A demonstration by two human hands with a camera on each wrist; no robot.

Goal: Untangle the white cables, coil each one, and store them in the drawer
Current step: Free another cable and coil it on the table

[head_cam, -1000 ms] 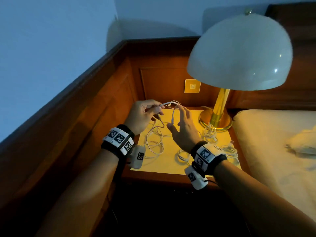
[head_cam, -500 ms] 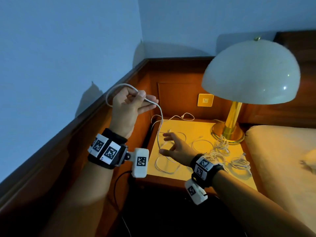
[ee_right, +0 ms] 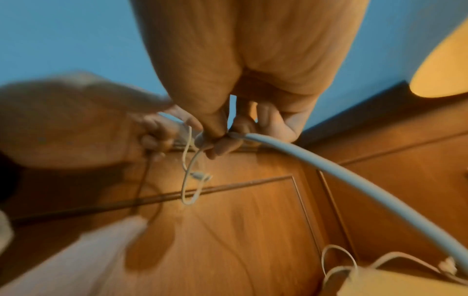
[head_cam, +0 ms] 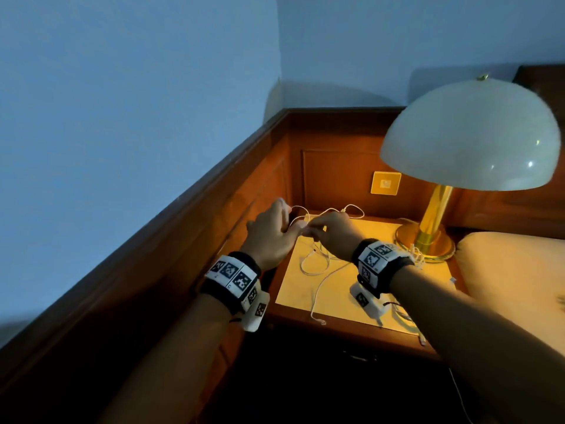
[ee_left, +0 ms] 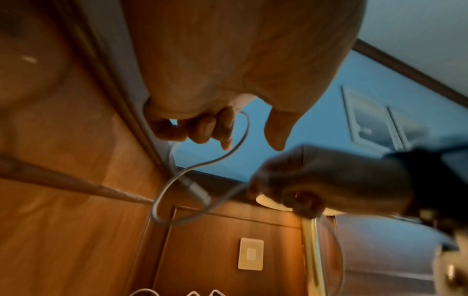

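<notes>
White cable [head_cam: 316,264] lying in loose loops on nightstand top [head_cam: 293,289], one strand trailing to front edge, plug end [head_cam: 322,322] resting just at that edge. Upper run rising to both hands above rear left corner. Left hand [head_cam: 270,237] curling fingers round a loop of it; right hand [head_cam: 331,235] pinching same cable, fingertips of both hands nearly touching. Further white cables [head_cam: 417,255] bunching near lamp base [head_cam: 425,243] at rear right corner, partly hidden by right wrist. Lamp shade [head_cam: 470,136] overhanging right side. Wall plate [head_cam: 385,183] sitting on wood panel behind rear edge. Bedding [head_cam: 513,270] adjoining right edge.

Left wrist view: left hand [ee_left: 202,124] curling fingers over white cable [ee_left: 233,148], thumb sticking out apart; cable looping down and crossing itself, connector [ee_left: 195,189] hanging in the loop. Right hand [ee_left: 298,184] blurred, gripping strand beside it. Wall plate [ee_left: 250,253] below.

Right wrist view: right hand [ee_right: 228,128] pinching white cable [ee_right: 316,164] between thumb and fingertips; thick near strand sweeping off to lower right. Thin loop [ee_right: 188,180] with connector dangling below pinch. Left hand [ee_right: 88,120] blurred, fingers bending just beside.
</notes>
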